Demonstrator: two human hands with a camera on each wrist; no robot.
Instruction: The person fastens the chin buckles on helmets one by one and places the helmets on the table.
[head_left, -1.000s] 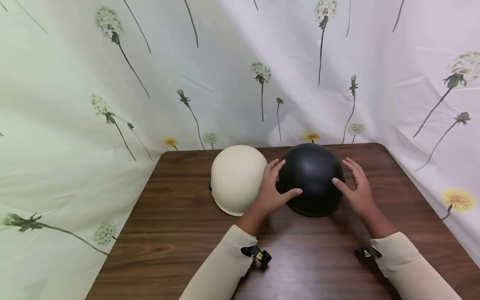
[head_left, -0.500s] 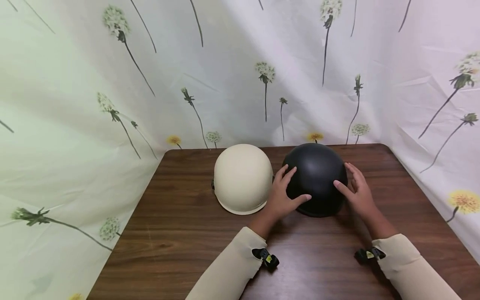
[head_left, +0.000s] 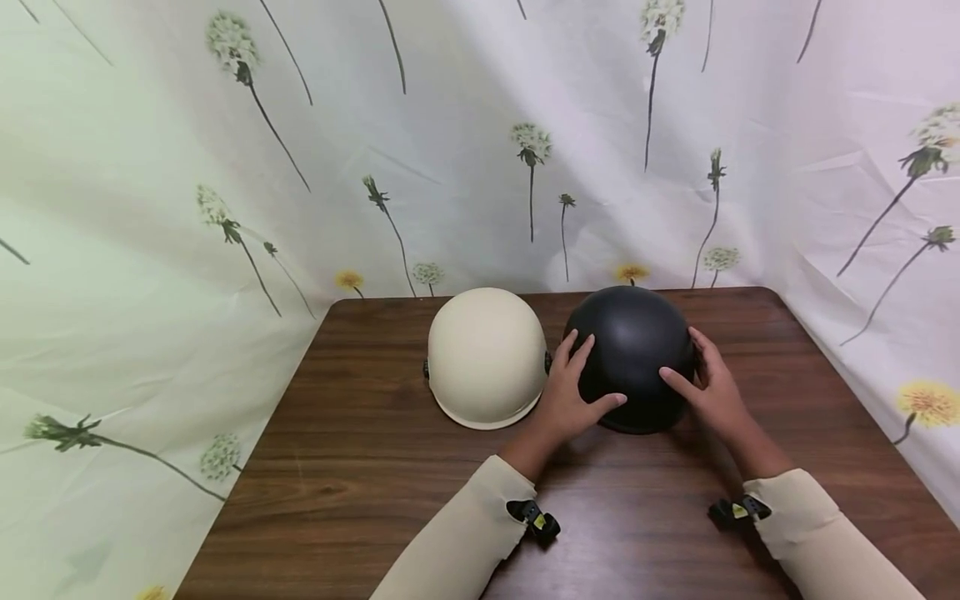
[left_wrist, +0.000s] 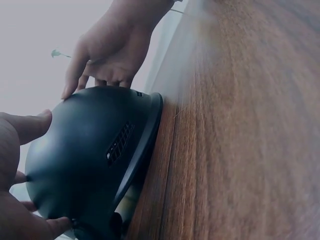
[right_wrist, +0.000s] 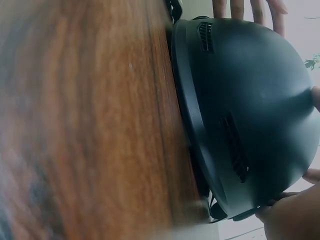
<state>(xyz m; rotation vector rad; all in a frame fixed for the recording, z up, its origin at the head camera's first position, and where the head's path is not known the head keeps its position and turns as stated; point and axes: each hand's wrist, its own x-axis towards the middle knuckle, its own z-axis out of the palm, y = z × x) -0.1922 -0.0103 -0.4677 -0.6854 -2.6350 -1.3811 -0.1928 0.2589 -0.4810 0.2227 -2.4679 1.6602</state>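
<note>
A black helmet (head_left: 632,358) with vent slots in its sides sits dome up on the table. My left hand (head_left: 570,398) grips its left side, thumb across the near face and fingers spread along the flank. On the other side my right hand (head_left: 716,392) holds it, with the thumb on the dome and the fingers round the right edge, partly hidden. The left wrist view shows the helmet's rim (left_wrist: 145,145) at the tabletop, and both hands touching the shell. Just left of the black helmet stands a cream helmet (head_left: 486,358), also dome up, with dark fittings at its sides.
The brown wooden table (head_left: 337,467) ends at a back edge just behind both helmets. A white sheet printed with dandelions (head_left: 450,150) hangs behind and at both sides. A black strap device (head_left: 536,518) sits at the left wrist, and another strap device (head_left: 738,510) at the right.
Both hands have closed in from around the black helmet onto its sides, the left moving right and the right inward. The helmets have stayed on the table; the head view shifted slightly.
</note>
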